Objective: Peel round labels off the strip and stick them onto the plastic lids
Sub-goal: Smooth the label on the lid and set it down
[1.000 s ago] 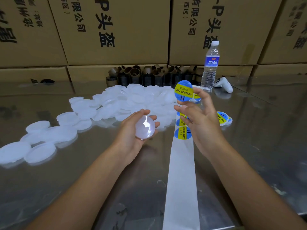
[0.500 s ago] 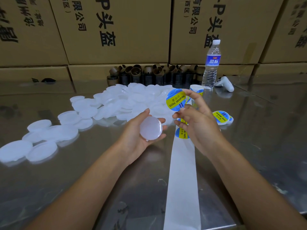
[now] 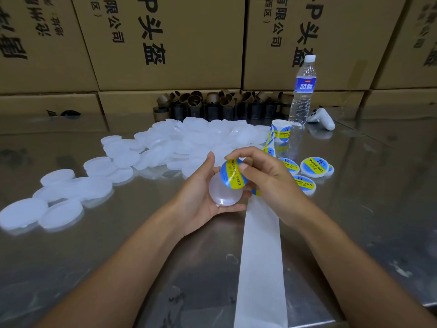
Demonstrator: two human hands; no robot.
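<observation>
My left hand (image 3: 201, 197) cups a translucent white plastic lid (image 3: 223, 194) with its fingers curled under it. My right hand (image 3: 272, 183) pinches a round blue and yellow label (image 3: 233, 174) and holds it over the lid's upper edge, partly overlapping it. The white backing strip (image 3: 260, 256) runs from the table's near edge up under my right hand to a label roll (image 3: 281, 131). Three labelled lids (image 3: 314, 167) lie just right of my right hand. A heap of plain white lids (image 3: 189, 143) spreads across the table's middle and left.
A water bottle (image 3: 303, 91) and a white controller (image 3: 322, 118) stand at the back right. A row of dark cardboard cores (image 3: 212, 106) lines the foot of the stacked cardboard boxes (image 3: 170, 43). The steel table (image 3: 366, 221) is shiny.
My right hand has brought the peeled label down and left from above the strip until it overlaps the lid. My left hand has tilted the lid up toward the label.
</observation>
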